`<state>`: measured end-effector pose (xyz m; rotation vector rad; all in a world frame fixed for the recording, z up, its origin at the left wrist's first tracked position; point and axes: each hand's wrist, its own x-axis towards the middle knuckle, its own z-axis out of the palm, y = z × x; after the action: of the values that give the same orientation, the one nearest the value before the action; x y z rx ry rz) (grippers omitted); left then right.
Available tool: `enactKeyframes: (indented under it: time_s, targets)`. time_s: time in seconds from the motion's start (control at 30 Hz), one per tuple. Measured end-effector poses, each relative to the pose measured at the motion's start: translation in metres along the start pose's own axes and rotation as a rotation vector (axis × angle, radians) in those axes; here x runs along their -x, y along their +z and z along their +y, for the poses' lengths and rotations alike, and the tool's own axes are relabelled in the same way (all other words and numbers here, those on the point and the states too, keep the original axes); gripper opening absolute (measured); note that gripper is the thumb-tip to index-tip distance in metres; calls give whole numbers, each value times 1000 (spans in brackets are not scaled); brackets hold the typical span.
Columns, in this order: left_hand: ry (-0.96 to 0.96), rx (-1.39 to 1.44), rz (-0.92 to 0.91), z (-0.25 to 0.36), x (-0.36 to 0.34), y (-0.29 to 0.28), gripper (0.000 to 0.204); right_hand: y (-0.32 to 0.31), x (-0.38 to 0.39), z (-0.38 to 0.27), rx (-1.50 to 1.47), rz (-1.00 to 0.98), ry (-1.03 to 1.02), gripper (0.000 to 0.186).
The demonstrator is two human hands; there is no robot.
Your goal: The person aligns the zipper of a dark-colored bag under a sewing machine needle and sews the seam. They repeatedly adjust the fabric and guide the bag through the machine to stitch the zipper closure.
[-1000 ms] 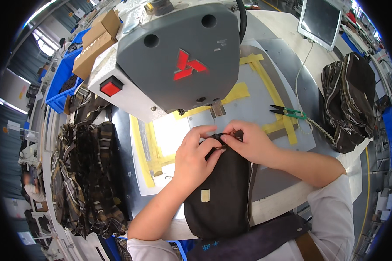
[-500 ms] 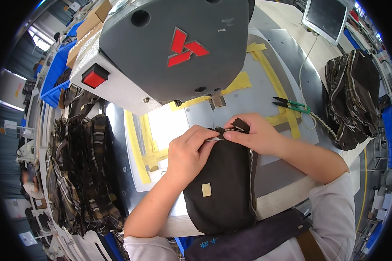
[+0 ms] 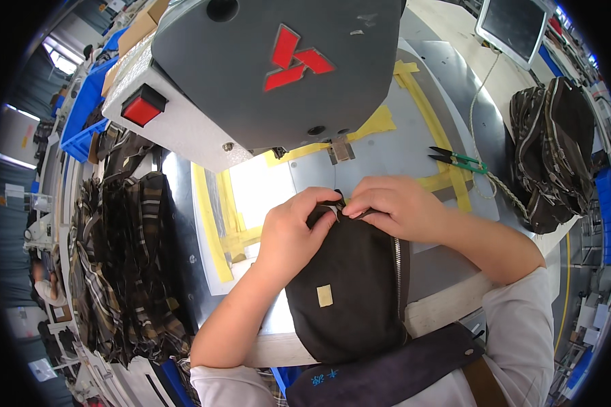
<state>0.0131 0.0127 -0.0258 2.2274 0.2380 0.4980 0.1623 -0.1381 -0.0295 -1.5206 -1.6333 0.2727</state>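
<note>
This is a sewing workshop on a factory floor. A heavy grey machine head (image 3: 251, 81) with a red switch (image 3: 142, 108) stands over a pale tabletop (image 3: 445, 302), where a dark zippered bag (image 3: 349, 271) is being worked. Green-handled snips (image 3: 470, 163), stacked dark zippered goods (image 3: 553, 152) and heaped plaid cloth (image 3: 125, 264) point to the same trade. Blue bins (image 3: 85, 115), a yellow floor line (image 3: 567, 271) and another person (image 3: 49, 290) among further workstations show production space.

In the middle of the frame, the bare right hand (image 3: 397, 207) now hides the dark metal-toothed zip end that poked up before.
</note>
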Motion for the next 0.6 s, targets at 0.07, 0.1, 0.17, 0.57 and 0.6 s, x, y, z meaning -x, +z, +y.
enactKeyframes:
  time_s: [0.07,0.1,0.17,0.57,0.6]
  targets:
    - [103,-73,2,-1,-1,1,23,-3,0,3,-31,-50,29,19]
    - [155,-110,4,-2,-1,1,24,-4,0,2,-23,-54,44,19]
    - [204,-171,25,-4,0,2,23,-5,0,1,-7,-60,75,18]
    - [247,-90,41,-2,-2,3,15,-11,-21,-9,-320,-174,703,16]
    - [221,-27,51,1,-3,4,13,-9,-21,-8,-339,-142,721,17]
